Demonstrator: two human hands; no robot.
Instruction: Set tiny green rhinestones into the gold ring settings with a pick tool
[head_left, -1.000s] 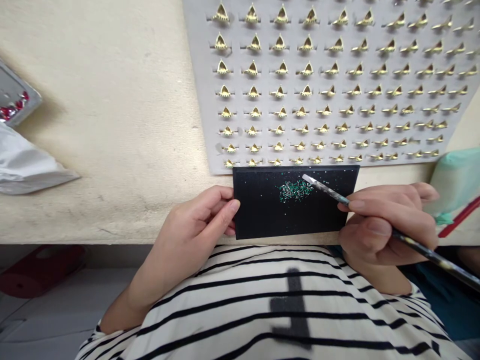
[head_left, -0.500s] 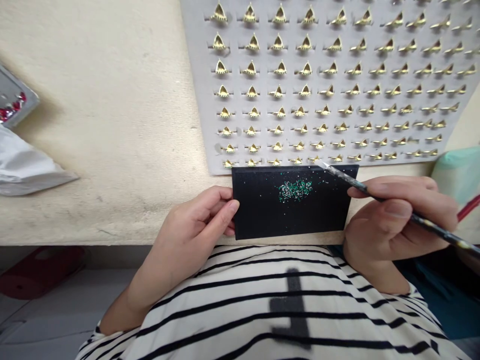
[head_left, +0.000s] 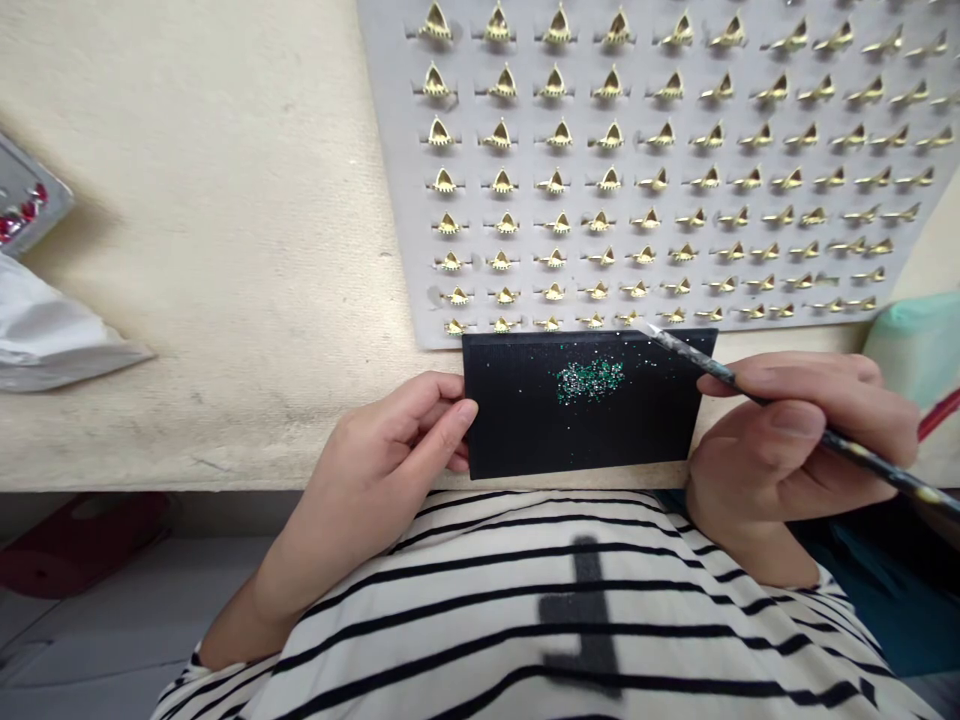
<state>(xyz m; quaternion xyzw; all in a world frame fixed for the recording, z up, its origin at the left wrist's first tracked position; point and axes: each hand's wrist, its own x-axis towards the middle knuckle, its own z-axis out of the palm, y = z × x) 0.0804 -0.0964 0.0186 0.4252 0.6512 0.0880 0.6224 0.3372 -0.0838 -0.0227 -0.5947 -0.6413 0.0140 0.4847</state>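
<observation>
My left hand (head_left: 401,440) grips the left edge of a flat black tray (head_left: 585,440), thumb on top and fingers at its side. A small heap of tiny green and clear stones (head_left: 590,381) lies on the tray, with a few strays around it. In my right hand (head_left: 802,435) is a thin dark stick with a pale pointed tip (head_left: 686,350), pinched between thumb and fingers. Its tip is at a gold ring (head_left: 631,318) in the nearest row of a grey board (head_left: 409,200); whether they touch I cannot tell. Rows of gold triangular rings stand in the board.
At the far left, a box corner (head_left: 56,215) holds red and clear stones above a crumpled white bag (head_left: 60,330). A pale green object (head_left: 911,345) lies at the right, near a red rod (head_left: 941,410). The table's front edge runs just below the tray.
Almost nothing differs. Both hands keep their hold, and the stick's tip stays at the same ring; the view has shifted very slightly.
</observation>
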